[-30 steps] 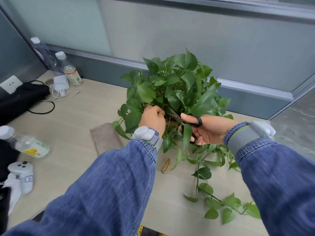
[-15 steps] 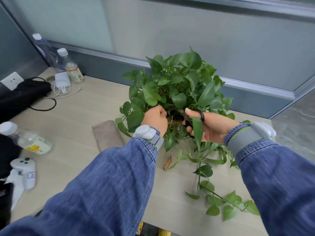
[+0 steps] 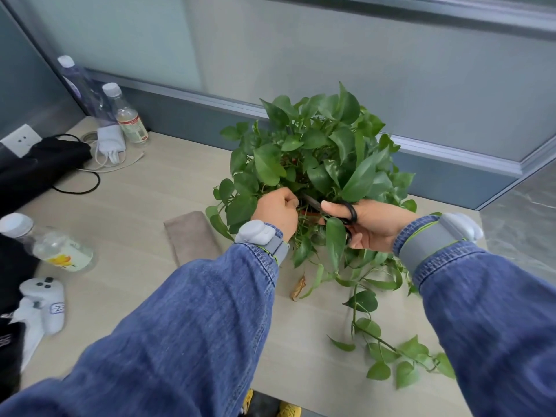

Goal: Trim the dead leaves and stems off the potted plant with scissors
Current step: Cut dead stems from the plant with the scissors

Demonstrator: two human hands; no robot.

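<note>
Potted plant (image 3: pixel 319 158) with dense green leaves sits on a pale wooden surface (image 3: pixel 144 206) near the wall. Right hand (image 3: pixel 371 225) has its grip closed through the black scissors (image 3: pixel 334 207), blades pointing into the foliage. Left hand (image 3: pixel 278 210) pinches a stem there. One brown dead leaf (image 3: pixel 298 288) lies below.

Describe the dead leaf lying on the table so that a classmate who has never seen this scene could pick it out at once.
Start at the big potted plant on the pale table. Drop to the bare tabletop just in front of it, between the two denim sleeves. There lies the dead leaf: small, curled and dry brown, while every leaf near it is green.
</note>
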